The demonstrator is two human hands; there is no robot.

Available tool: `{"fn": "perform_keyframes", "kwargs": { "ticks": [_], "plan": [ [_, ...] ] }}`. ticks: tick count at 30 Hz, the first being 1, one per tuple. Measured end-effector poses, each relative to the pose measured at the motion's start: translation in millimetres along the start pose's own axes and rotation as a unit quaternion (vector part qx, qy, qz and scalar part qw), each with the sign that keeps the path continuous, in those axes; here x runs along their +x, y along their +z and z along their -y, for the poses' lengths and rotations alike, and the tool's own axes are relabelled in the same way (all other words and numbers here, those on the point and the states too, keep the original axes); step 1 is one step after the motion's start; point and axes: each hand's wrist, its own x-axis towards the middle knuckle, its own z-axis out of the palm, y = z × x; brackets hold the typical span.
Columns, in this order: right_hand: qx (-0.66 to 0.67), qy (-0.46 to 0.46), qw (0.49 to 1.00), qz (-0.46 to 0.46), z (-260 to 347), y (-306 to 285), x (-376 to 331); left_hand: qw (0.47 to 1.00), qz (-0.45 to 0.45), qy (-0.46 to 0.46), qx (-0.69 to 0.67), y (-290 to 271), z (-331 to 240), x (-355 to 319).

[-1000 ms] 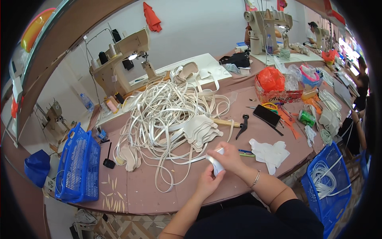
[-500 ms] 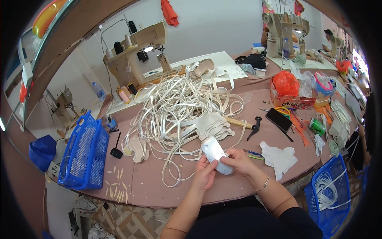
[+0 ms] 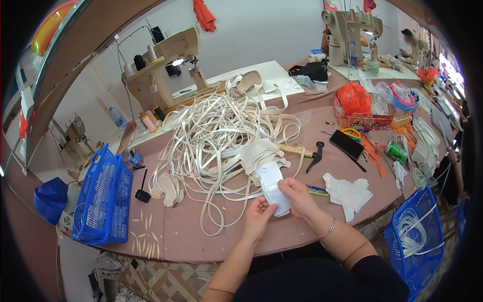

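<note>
A white cut piece of sheet material (image 3: 271, 177) with small pen marks near its top is between my hands. My left hand (image 3: 259, 216) pinches its lower left edge between thumb and fingers. On the other side, my right hand (image 3: 301, 198) grips the right edge, thumb across the front. Just beyond the piece lies a stack of beige cut pieces (image 3: 261, 152), its near end partly covered. Behind and to the left spreads a large tangle of cream straps (image 3: 211, 131). A white irregular scrap (image 3: 347, 194) rests to the right of my right hand.
A hammer (image 3: 316, 155) and a black phone (image 3: 347, 145) lie right of the straps. Blue baskets stand at the left (image 3: 103, 201) and lower right (image 3: 415, 241). A sewing machine (image 3: 166, 58) stands at the back. Small pale slivers (image 3: 146, 241) lie near the table's front left edge.
The white piece now lies flatter and shows more of its length. My right hand has shifted slightly up along its edge. The whole view has moved a little.
</note>
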Motion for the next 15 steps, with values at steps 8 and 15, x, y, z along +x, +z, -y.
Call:
{"fn": "perform_keyframes", "kwargs": {
  "ticks": [8, 15],
  "plan": [
    [-0.054, -0.019, 0.998, 0.008, -8, -4, -22, 0.997, -0.037, -0.01, -0.068, 7, 16, -10],
    [-0.036, 0.052, 0.998, -0.009, -15, -38, -35, 0.983, 0.055, -0.069, 0.161, -7, 51, -16]
  ]
}}
